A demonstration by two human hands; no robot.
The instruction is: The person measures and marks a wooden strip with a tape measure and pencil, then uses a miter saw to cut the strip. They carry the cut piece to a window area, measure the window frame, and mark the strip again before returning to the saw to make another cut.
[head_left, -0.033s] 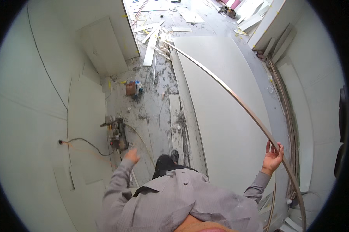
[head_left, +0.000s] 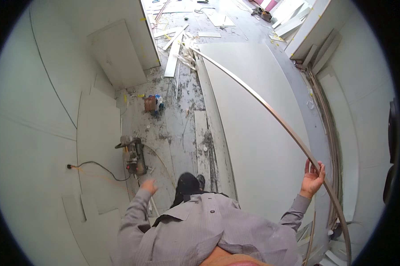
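Note:
My right hand (head_left: 313,179) is closed around a long, thin brownish trim strip (head_left: 293,135), which slants from the far end of a large pale panel (head_left: 262,142) down past my right side. Beneath the strip, the panel lies flat with its long edge facing me. My left hand (head_left: 149,186) hangs at my left side, just nearer than a small air compressor (head_left: 134,155). Its fingers are smeared and mostly hidden, and no object shows in it.
A power cord (head_left: 100,164) runs from the left wall to the compressor. Offcut boards (head_left: 173,60) and crumpled plastic (head_left: 187,57) litter the floor ahead. Further along stands a brown box (head_left: 150,104). Long strips (head_left: 326,111) lie along the right wall.
My left hand has shifted slightly down and to the left. The right hand keeps its hold on the trim strip, and the view has tilted a little.

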